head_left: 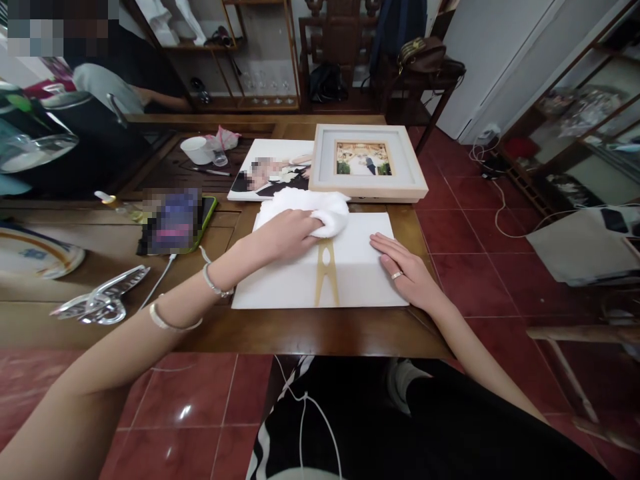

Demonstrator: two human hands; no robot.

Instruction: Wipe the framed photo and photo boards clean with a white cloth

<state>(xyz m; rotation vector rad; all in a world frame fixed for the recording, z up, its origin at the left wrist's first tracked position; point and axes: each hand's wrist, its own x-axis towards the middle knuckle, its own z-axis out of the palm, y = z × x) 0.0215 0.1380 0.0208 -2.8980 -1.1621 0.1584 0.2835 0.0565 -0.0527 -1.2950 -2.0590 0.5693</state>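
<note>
In the head view, my left hand point(293, 235) presses a bunched white cloth point(333, 210) against the far part of a white rectangular board point(275, 283). Its fingers are closed into the cloth. A yellowish A-shaped piece point(327, 273) lies on the middle of the board, just in front of the cloth. My right hand point(406, 270) rests on the board's right edge, fingers stretched out and holding nothing. Beyond the board, a light wood picture frame point(320, 160) overlaps a white-edged photo panel point(250, 157).
The wooden table point(320, 333) ends close to my lap. On its left are a phone point(175, 223) with a cable, shiny metal tongs-like objects point(105, 300), a plate point(40, 250), a dropper bottle point(120, 205) and a white cup point(197, 151). Another person point(145, 60) is at the far left.
</note>
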